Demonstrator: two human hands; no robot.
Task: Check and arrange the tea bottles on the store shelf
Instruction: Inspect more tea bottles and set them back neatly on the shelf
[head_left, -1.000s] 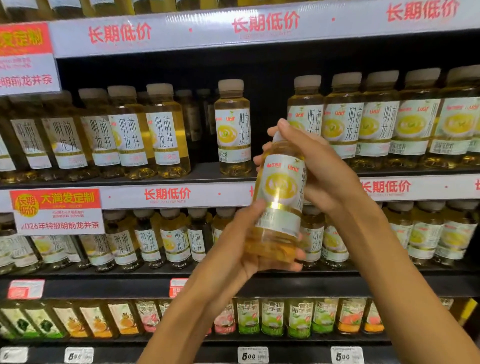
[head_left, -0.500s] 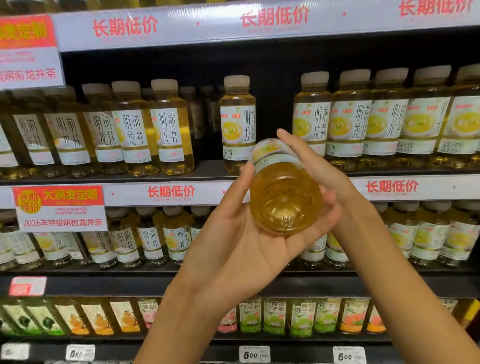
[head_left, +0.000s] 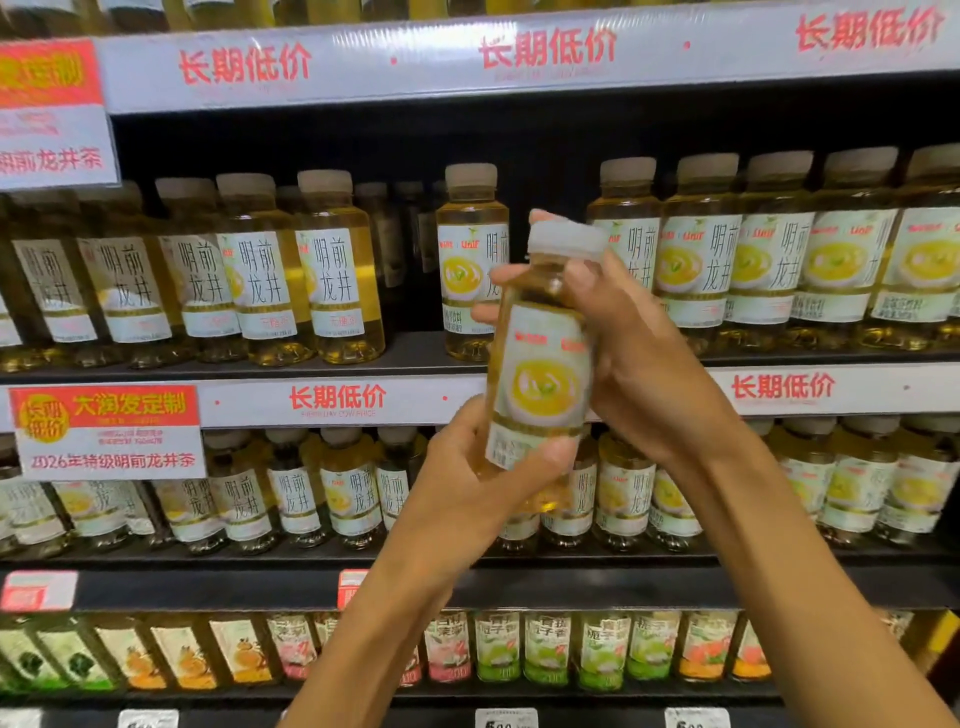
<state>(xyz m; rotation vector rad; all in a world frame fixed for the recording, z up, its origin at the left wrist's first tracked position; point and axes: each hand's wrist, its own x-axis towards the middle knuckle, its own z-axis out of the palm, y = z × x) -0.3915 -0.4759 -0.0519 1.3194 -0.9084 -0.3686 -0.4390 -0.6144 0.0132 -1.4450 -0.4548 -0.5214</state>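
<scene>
Head view: we hold the tea bottle (head_left: 540, 374) upright before the middle shelf (head_left: 405, 364). Our left hand (head_left: 467, 483) curls round its base; our right hand (head_left: 639, 364) wraps its shoulder below the cap (head_left: 566, 240). We judge it full, fairly heavy, smooth-walled; grip the labelled waist. An empty slot sits behind it, between standing bottles.

Open gap (head_left: 550, 197) on upper shelf between lone bottle (head_left: 471, 260) and right bottle row (head_left: 769, 249).
</scene>
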